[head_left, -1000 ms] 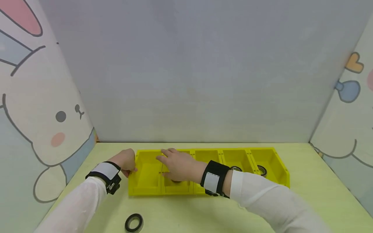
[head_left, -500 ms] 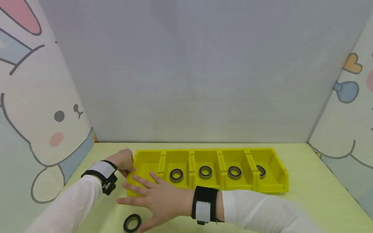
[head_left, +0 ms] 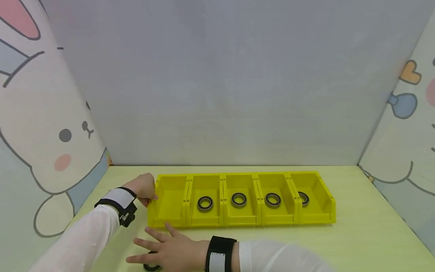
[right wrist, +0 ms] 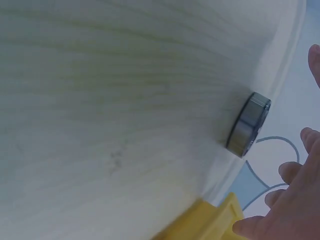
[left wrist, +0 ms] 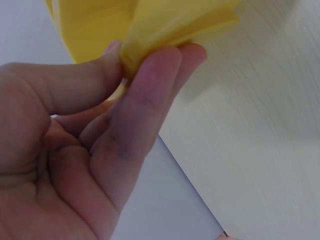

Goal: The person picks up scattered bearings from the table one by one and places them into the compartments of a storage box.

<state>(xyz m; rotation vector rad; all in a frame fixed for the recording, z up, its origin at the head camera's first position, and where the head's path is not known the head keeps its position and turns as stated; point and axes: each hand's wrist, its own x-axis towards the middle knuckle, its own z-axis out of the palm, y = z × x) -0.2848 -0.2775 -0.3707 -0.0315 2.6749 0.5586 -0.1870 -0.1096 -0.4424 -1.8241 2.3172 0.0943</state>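
Note:
My left hand [head_left: 143,187] pinches the left side wall of a yellow row of joined bins [head_left: 171,202] between thumb and fingers. The left wrist view shows the yellow plastic [left wrist: 170,25] between thumb and fingertips. My right hand [head_left: 178,251] is spread, palm down, in front of the bins. Below it lies a loose ball bearing [right wrist: 248,125], a black-and-steel ring on the table, partly hidden by the fingers in the head view. The right wrist view has the fingers apart from this bearing. The leftmost bin holds no bearing.
One bearing lies in each of the other bins: a left one [head_left: 205,204], a middle one [head_left: 239,200], another [head_left: 273,200] and a right one [head_left: 304,198], partly hidden by a divider. Behind the pale table [head_left: 370,226] stands a grey wall [head_left: 234,83]; cartoon-printed panels flank it.
My right hand has moved from over the second bin down and left, out to the loose bearing, its fingers spreading. My left hand keeps its hold on the bin's wall.

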